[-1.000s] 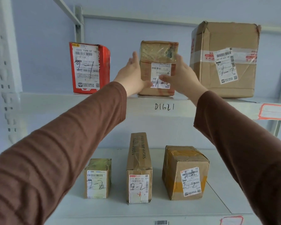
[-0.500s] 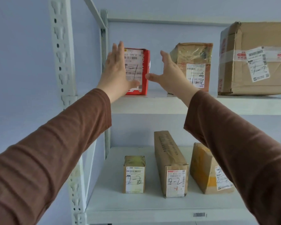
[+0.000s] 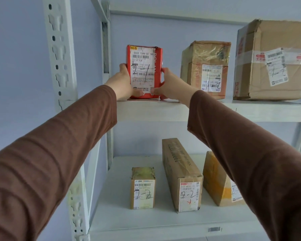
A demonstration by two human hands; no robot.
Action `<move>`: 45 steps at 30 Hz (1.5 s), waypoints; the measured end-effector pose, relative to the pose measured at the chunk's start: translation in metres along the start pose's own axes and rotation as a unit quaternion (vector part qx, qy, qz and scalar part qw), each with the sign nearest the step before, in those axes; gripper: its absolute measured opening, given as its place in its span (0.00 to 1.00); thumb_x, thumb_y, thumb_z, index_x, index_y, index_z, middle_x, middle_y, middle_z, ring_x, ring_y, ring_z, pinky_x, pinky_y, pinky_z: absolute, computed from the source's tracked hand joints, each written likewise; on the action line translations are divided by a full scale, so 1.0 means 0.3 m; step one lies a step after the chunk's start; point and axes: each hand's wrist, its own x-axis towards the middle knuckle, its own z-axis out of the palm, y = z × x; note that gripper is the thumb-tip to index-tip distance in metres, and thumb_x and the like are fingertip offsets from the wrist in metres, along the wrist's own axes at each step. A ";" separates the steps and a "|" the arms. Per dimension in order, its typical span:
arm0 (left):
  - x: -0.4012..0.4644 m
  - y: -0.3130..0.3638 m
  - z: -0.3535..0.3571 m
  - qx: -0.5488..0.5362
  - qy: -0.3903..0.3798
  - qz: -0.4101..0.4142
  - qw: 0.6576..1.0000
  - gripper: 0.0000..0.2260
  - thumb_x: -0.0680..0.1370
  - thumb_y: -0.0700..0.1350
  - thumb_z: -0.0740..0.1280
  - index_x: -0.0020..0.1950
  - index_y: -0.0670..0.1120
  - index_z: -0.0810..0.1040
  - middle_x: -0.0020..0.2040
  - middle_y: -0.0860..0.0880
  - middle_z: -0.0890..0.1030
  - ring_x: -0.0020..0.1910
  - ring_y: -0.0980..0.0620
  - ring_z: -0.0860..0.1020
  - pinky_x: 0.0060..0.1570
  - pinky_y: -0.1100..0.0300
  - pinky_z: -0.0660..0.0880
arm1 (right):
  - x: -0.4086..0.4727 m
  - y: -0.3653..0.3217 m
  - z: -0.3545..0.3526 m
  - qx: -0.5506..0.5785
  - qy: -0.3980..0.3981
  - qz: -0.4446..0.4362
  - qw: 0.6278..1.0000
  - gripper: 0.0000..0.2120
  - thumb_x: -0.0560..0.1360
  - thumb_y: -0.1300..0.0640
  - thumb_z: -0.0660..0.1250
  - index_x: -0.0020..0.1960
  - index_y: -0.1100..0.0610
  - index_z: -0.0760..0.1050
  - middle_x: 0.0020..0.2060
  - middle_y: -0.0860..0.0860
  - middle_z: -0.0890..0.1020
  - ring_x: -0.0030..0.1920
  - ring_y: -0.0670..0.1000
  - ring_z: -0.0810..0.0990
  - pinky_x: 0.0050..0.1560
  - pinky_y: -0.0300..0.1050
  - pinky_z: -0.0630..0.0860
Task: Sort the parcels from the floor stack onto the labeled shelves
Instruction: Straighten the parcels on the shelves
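You held the red parcel (image 3: 147, 73) between both hands at the left end of the upper shelf (image 3: 247, 110), upright, its base on or just above the shelf board; which, I could not tell. Its white shipping label faced you, printed "5020 T098-50 T60" above barcodes and handwritten "2-1" in black marker. Your left hand (image 3: 122, 84) gripped its left edge and your right hand (image 3: 170, 86) its right edge, fingers curled round the sides and thumbs pressed on the lower front.

Beside it on that shelf stood a taped brown parcel (image 3: 205, 68) with a label marked "2-1", and further right a large carton (image 3: 274, 60), its label marked likewise.

On the lower shelf (image 3: 146, 221) stood a small box (image 3: 142, 188) marked "2-2", a long carton (image 3: 181, 173) marked "2-2" with a red cross, and a yellow-taped box (image 3: 215, 181) partly hidden by your right sleeve (image 3: 259, 162).
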 end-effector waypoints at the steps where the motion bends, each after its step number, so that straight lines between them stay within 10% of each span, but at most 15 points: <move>1: 0.012 0.002 -0.001 0.000 -0.005 -0.009 1.000 0.47 0.73 0.49 0.79 0.80 0.43 0.50 0.71 0.44 0.75 0.65 0.43 0.77 0.65 0.47 0.75 | 0.011 0.001 0.003 -0.001 -0.003 0.002 1.000 0.41 0.76 0.57 0.76 0.80 0.56 0.55 0.63 0.56 0.80 0.56 0.57 0.83 0.55 0.55 0.84; 22: -0.012 0.024 -0.039 0.021 -0.011 -0.060 0.998 0.53 0.73 0.53 0.78 0.82 0.43 0.43 0.71 0.43 0.75 0.57 0.44 0.77 0.53 0.52 0.76 | -0.029 -0.037 -0.026 -0.021 0.003 0.023 1.000 0.42 0.76 0.53 0.77 0.80 0.58 0.55 0.71 0.57 0.74 0.62 0.56 0.78 0.60 0.47 0.78; 34: -0.537 -0.016 -0.006 0.170 0.140 0.135 0.966 0.45 0.77 0.62 0.66 0.84 0.46 0.45 0.84 0.42 0.49 0.83 0.43 0.47 0.78 0.54 0.44 | -0.520 0.005 0.076 -0.161 0.185 -0.137 0.960 0.40 0.78 0.40 0.69 0.83 0.53 0.56 0.82 0.52 0.60 0.82 0.55 0.54 0.79 0.52 0.56; 39: -0.778 -0.119 0.169 0.128 0.155 0.176 0.964 0.42 0.78 0.59 0.66 0.83 0.44 0.51 0.84 0.44 0.52 0.83 0.47 0.47 0.81 0.49 0.51 | -0.740 0.140 0.242 -0.110 0.245 -0.179 0.946 0.35 0.78 0.46 0.72 0.79 0.58 0.64 0.79 0.55 0.66 0.79 0.58 0.62 0.76 0.53 0.65; 45: -0.889 -0.304 0.453 0.067 0.069 0.088 0.991 0.43 0.77 0.62 0.64 0.84 0.47 0.47 0.84 0.46 0.52 0.83 0.50 0.48 0.80 0.52 0.54 | -0.858 0.317 0.521 -0.063 0.136 -0.081 0.985 0.41 0.76 0.45 0.74 0.81 0.54 0.58 0.81 0.51 0.61 0.80 0.54 0.59 0.77 0.46 0.59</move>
